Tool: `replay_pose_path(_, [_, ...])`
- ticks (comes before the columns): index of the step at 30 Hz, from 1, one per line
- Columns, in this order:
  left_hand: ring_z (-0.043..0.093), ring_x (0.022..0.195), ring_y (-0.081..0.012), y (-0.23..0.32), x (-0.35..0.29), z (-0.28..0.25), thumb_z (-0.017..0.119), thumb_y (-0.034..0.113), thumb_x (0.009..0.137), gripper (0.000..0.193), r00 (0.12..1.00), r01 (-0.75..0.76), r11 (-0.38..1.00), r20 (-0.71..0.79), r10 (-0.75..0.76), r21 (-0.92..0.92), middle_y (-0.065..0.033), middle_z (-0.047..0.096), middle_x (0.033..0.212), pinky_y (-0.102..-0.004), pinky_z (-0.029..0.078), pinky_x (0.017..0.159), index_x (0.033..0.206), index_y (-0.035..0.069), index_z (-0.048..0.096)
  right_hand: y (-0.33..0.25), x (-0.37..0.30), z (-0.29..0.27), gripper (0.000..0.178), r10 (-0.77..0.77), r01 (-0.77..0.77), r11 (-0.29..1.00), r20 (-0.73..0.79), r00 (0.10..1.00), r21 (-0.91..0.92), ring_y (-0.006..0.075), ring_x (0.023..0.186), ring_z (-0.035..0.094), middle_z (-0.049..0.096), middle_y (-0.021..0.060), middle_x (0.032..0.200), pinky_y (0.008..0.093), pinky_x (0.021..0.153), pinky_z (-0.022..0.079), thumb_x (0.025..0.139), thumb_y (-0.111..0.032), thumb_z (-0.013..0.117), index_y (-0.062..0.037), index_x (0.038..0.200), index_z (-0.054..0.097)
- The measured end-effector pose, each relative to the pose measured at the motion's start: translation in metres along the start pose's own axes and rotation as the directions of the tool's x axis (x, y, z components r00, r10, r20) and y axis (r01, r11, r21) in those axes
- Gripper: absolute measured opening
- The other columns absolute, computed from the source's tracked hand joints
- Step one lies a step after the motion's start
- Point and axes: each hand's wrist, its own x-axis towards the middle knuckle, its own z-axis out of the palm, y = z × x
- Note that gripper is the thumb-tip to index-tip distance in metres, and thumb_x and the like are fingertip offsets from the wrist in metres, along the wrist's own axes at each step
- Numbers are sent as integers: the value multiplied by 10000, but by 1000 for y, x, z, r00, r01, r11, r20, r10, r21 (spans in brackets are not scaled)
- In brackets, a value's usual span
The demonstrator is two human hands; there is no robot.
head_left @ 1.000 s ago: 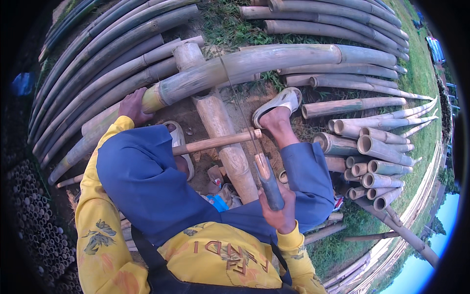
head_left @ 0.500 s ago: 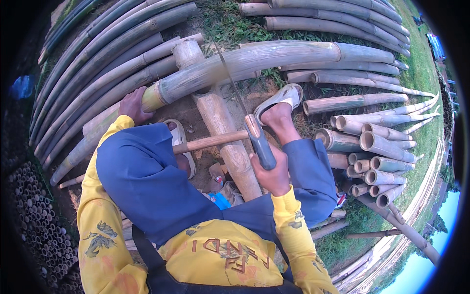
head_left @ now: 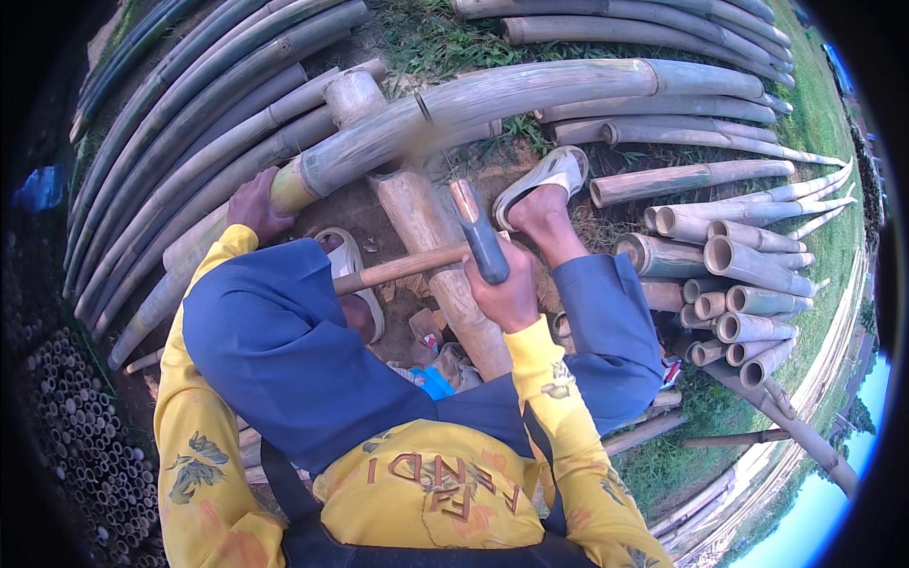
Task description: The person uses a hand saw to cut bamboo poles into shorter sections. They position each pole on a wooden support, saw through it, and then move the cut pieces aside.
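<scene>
A thick bamboo pole lies slanting across the space in front of me, its lower end toward my left. My left hand presses its fingers round the pole beside a yellowish joint. In my right hand is a hand saw, gripped by its dark-tipped handle. The thin saw blade crosses the pole, partly blurred by motion, with only its far tip standing out clearly beyond. Under the pole is a thick log support, and a thinner wooden rod crosses that log.
Long bamboo poles lie side by side at the left, with more at the far right. Cut bamboo pieces are stacked at right; many small tubes fill the lower left. My sandalled feet flank the log.
My right hand and the saw handle have moved up and to the left, toward the pole. Less blade shows between handle and pole. My left hand stays on the pole.
</scene>
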Motion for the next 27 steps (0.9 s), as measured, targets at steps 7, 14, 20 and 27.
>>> replay_pose_path(7, [629, 1163, -388, 1, -5, -1, 904, 329, 610, 938, 999, 30, 999, 34, -31, 28, -163, 649, 1274, -471, 503, 1029, 1414, 57, 506, -63, -112, -61, 224, 160, -160, 987, 9, 987, -9, 168, 653, 638, 659, 123, 760, 304, 667, 515, 847, 45, 675, 28, 1066, 714])
replay_pose_path(14, [652, 1109, -402, 2, 3, 0, 907, 347, 604, 931, 999, -39, 999, -14, 40, 19, -169, 659, 1246, -476, 516, 1003, 1400, 66, 513, -5, -3, -17, 97, -5, 5, 1000, 20, 1000, 1, 140, 619, 550, 590, 104, 701, 312, 619, 469, 881, -23, 706, 29, 941, 650])
replay_pose_path(20, [651, 1115, -407, -6, -2, 4, 910, 348, 603, 950, 1000, -2, 1000, -5, 2, 17, -172, 661, 1242, -479, 516, 1007, 1414, 65, 502, -60, -133, -86, 312, 188, -186, 982, 81, 979, -37, 118, 695, 629, 683, 115, 801, 298, 685, 521, 846, 28, 673, 39, 1154, 721])
replay_pose_path(27, [643, 1168, -406, 10, 6, -4, 909, 340, 617, 964, 1000, -14, 1000, 19, 13, 11, -182, 657, 1290, -478, 507, 1040, 1438, 57, 490, 6, -15, -17, 110, -3, 3, 1000, -8, 1000, 9, 144, 586, 547, 594, 113, 682, 337, 597, 477, 865, -17, 703, 20, 964, 674])
